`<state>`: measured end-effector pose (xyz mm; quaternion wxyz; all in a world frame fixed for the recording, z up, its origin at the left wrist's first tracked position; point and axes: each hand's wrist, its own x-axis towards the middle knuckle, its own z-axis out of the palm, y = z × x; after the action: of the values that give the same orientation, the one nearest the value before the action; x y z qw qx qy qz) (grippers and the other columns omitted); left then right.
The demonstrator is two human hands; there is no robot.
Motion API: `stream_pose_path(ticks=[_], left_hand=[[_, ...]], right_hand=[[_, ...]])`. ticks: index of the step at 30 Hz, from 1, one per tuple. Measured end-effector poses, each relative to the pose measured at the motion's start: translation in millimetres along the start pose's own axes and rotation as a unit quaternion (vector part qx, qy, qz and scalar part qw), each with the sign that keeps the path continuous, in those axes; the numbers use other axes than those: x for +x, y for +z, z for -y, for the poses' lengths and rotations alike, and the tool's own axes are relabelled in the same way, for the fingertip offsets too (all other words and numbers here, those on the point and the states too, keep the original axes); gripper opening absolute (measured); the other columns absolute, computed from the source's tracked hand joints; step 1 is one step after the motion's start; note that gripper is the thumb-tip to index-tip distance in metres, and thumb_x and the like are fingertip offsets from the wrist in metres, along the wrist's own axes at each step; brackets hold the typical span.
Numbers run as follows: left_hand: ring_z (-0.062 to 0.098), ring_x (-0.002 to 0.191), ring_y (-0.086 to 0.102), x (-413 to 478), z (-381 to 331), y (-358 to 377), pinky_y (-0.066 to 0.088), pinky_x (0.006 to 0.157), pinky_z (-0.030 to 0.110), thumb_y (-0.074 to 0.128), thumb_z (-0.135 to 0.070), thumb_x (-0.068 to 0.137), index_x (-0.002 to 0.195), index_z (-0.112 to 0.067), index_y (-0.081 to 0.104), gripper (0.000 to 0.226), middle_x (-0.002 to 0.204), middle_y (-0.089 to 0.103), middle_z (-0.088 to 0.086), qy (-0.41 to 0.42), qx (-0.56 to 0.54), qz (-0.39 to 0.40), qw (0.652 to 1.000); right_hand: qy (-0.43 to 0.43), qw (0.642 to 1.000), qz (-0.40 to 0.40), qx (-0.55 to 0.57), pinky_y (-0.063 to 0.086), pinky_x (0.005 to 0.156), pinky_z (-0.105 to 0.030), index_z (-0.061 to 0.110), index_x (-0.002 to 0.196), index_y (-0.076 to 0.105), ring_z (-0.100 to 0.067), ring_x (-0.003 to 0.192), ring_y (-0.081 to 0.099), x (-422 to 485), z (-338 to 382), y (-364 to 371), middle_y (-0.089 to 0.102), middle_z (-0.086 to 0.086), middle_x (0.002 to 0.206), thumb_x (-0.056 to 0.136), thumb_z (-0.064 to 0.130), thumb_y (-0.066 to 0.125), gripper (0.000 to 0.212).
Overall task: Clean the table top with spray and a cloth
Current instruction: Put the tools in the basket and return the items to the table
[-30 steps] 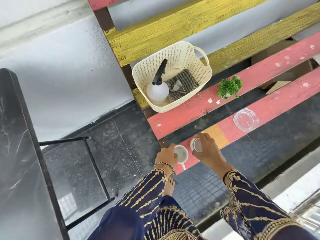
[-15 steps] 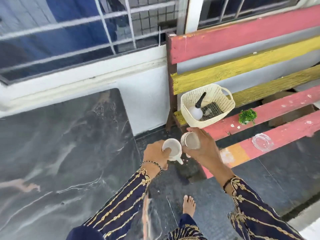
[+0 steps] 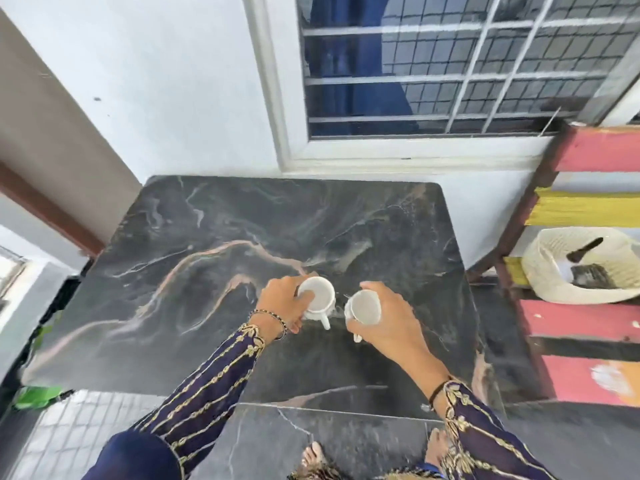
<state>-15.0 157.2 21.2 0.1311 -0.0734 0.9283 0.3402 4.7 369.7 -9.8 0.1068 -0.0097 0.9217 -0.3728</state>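
Observation:
The dark marble table top [image 3: 207, 258] fills the middle of the view, under a window. My left hand [image 3: 282, 301] grips a white cup [image 3: 318, 297] by its rim, low over the table's right half. My right hand [image 3: 388, 323] holds a second white cup [image 3: 365, 308] tilted just beside the first. At the far right a cream basket [image 3: 554, 275] stands on the bench, holding the spray bottle [image 3: 585, 254] with its black nozzle up and a dark striped cloth [image 3: 590, 276].
A bench of red and yellow slats [image 3: 581, 317] stands right of the table. The white wall and barred window [image 3: 450, 64] lie behind the table. Dark floor tiles [image 3: 346, 441] and my bare feet show below. Something green [image 3: 34, 396] lies at the table's left corner.
I have turned left from the bench to the table, carrying both cups from the bench slats over the marble top. The basket has slid to the right edge of view.

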Motion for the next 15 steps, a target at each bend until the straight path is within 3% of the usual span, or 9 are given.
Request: stream_pose_path(ticks=[2,5,11,15], left_hand=[[0.027,0.047,0.068,-6,38,-25,0.059,0.047,0.036,0.049,-0.019,0.087,0.103,-0.015,0.067,0.025,0.056,0.066,0.005,-0.027,0.019,-0.013,0.999],[0.030,0.059,0.071,-15,92,-61,0.061,0.061,0.039,0.051,-0.023,0.086,0.110,-0.017,0.067,0.029,0.068,0.070,0.008,-0.067,0.075,-0.041,0.994],[0.027,0.054,0.069,-14,163,-96,0.059,0.058,0.035,0.049,-0.019,0.086,0.100,-0.016,0.069,0.025,0.066,0.068,0.007,-0.096,0.088,-0.055,0.990],[0.027,0.046,0.066,-7,185,-104,0.057,0.047,0.031,0.047,-0.020,0.088,0.098,-0.015,0.068,0.023,0.061,0.064,0.002,-0.096,0.090,-0.038,0.991]], right_hand=[[-0.013,0.999,0.035,-0.015,0.046,0.096,-0.042,0.042,0.138,0.044,-0.015,0.127,0.050,-2,22,30,0.056,0.014,0.134,0.070,0.051,0.078,0.076],[-0.035,0.996,0.073,-0.044,0.045,0.096,-0.043,0.041,0.140,0.043,-0.017,0.130,0.047,0,52,71,0.053,0.015,0.140,0.071,0.052,0.076,0.077],[-0.044,0.990,0.099,-0.091,0.043,0.093,-0.040,0.039,0.140,0.042,-0.016,0.132,0.047,18,77,118,0.052,0.015,0.142,0.069,0.053,0.073,0.079],[-0.029,0.990,0.091,-0.107,0.044,0.088,-0.040,0.037,0.137,0.044,-0.017,0.130,0.048,34,83,127,0.055,0.015,0.138,0.068,0.052,0.071,0.076]])
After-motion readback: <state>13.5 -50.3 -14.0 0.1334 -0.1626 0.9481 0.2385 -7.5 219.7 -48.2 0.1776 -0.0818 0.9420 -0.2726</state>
